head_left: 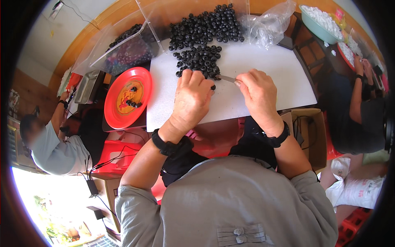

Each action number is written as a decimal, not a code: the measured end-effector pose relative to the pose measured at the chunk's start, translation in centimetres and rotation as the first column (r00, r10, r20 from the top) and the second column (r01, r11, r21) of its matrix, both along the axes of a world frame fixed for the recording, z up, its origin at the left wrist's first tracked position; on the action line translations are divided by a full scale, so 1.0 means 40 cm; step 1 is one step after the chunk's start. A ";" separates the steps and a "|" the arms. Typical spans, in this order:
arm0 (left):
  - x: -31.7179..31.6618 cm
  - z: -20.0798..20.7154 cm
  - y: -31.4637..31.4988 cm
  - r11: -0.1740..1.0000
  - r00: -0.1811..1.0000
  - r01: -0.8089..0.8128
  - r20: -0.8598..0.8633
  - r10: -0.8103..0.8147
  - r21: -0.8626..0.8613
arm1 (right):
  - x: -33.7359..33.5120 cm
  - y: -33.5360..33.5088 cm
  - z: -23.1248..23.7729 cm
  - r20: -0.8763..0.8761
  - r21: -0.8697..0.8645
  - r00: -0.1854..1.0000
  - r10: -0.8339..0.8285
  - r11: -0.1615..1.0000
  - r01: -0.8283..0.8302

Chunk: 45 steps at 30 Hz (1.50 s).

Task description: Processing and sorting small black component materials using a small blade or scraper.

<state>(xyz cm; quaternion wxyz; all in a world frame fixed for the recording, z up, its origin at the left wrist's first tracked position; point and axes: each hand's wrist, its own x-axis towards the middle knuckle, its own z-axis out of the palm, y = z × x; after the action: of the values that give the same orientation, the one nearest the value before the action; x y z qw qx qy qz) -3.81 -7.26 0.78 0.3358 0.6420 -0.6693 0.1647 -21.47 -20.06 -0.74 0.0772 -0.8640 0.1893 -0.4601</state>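
A heap of black beads (pixel 203 35) lies on a white foam sheet (pixel 263 70) in front of me. My left hand (pixel 191 99) rests on the sheet at the near edge of the heap, fingers curled over a few beads; one bead (pixel 213 87) shows beside its fingertips. My right hand (pixel 257 92) pinches a thin metal tool (pixel 226 78), its tip pointing left toward my left hand. A red plate (pixel 123 99) with a few black beads on it sits to the left of the sheet.
Clear plastic bags (pixel 269 24) lie behind the heap, one at the left holding dark beads (pixel 127 49). A metal tray (pixel 86 86) is far left. Bowls of white pieces (pixel 321 18) stand at the far right. Other people sit at left and right. A cardboard box (pixel 310 131) is beside my right arm.
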 end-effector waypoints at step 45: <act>-0.028 -0.030 0.104 0.909 -0.247 0.314 -0.948 -0.201 -0.275 | 0.023 0.060 0.003 0.142 0.247 0.972 0.186 0.945 -0.216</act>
<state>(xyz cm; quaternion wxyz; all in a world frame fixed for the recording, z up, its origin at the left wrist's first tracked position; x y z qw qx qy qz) -4.91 -3.11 -0.43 0.7260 0.3904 -0.2955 -0.4829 -20.56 -17.64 -0.64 0.2476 -0.8328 0.1540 -0.4706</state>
